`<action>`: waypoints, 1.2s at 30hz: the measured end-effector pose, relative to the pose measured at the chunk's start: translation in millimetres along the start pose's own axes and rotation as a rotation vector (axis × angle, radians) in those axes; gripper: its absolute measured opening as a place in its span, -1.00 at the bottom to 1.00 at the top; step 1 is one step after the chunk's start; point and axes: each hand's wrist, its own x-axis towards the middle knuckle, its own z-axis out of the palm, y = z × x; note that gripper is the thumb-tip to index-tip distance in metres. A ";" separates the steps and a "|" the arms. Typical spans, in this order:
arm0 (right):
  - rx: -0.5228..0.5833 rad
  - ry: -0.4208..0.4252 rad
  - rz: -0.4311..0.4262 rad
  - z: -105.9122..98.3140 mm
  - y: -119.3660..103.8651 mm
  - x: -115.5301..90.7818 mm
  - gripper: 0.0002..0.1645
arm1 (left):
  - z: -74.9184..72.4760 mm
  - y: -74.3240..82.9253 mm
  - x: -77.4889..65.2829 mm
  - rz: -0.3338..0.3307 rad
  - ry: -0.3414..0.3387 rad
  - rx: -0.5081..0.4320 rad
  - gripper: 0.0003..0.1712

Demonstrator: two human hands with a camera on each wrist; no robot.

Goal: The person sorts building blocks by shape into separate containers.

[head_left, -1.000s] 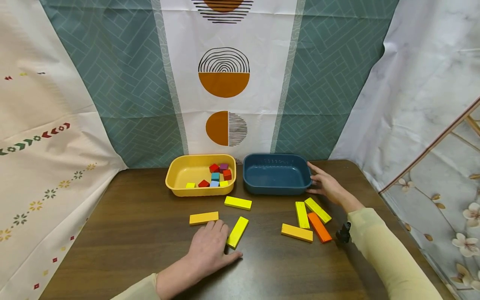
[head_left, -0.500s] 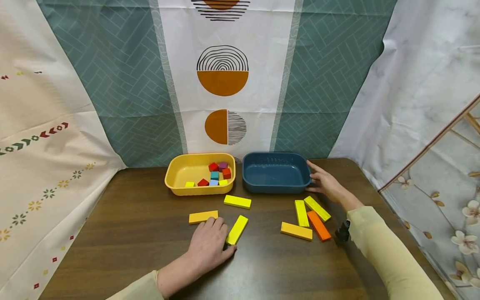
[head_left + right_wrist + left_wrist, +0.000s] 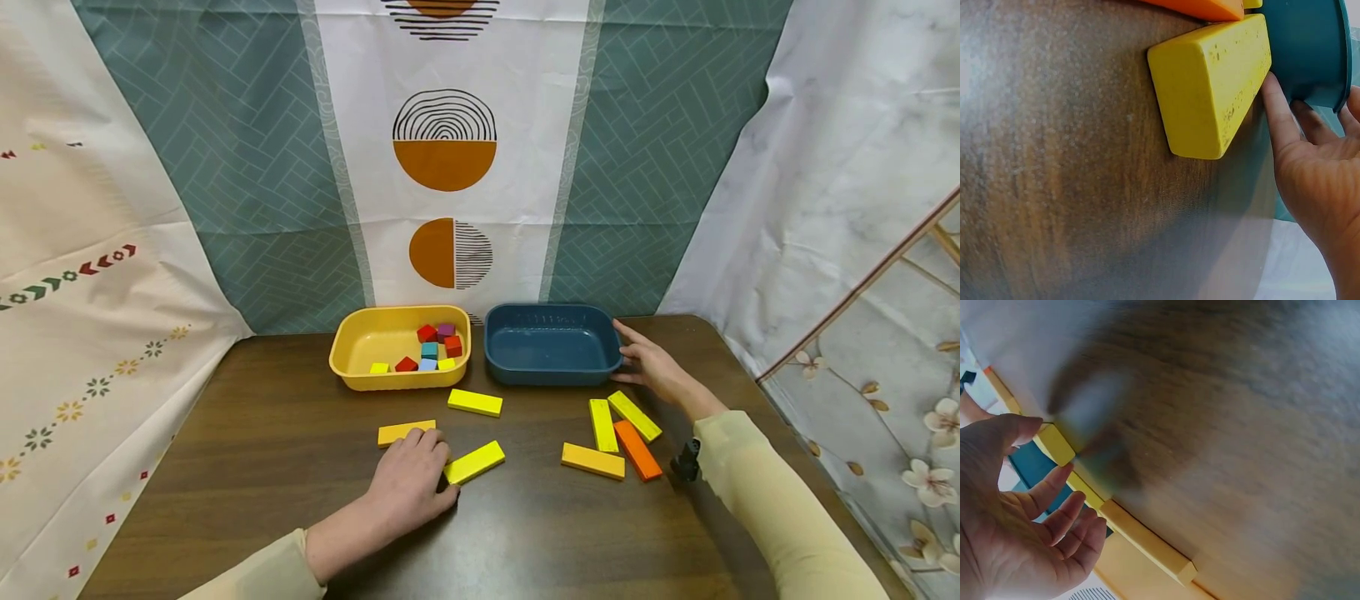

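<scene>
My left hand [image 3: 408, 477] is low over the table, pinching the near left end of a yellow block [image 3: 476, 463] between thumb and index finger. The left wrist view shows this yellow block's end [image 3: 1055, 445] between the two fingertips; the other fingers curl loosely. An amber block [image 3: 406, 432] lies just beyond that hand. At the right, my right hand [image 3: 656, 371] touches the right end of a dark blue bin [image 3: 555, 378]. Its fingers lie fairly straight against the bin's wall [image 3: 1307, 56] in the right wrist view, where a yellow block [image 3: 1210, 87] is close by.
A yellow bin [image 3: 375, 382] with several small coloured cubes stands left of the blue one. Before the bins lies another yellow block [image 3: 476, 402]. An orange block [image 3: 637, 451], an amber block [image 3: 593, 461] and two yellow ones [image 3: 603, 426] cluster at the right.
The yellow block at my left hand has turned clockwise, so it lies closer to sideways. My left thumb has drawn in to its near end. The right hand stays at the blue bin.
</scene>
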 end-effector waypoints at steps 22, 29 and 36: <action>0.010 -0.002 0.010 -0.7 -0.3 0.0 -0.22 | -22.8 -10.4 5.4 0.056 0.097 -0.144 -0.60; 0.004 0.001 0.014 0.4 -1.5 -0.3 -0.22 | -42.9 -11.7 12.8 0.016 0.080 -0.202 -0.60; 0.011 0.002 0.012 0.7 -1.1 -0.7 -0.22 | -58.9 -14.7 24.1 0.034 0.144 -0.221 -0.59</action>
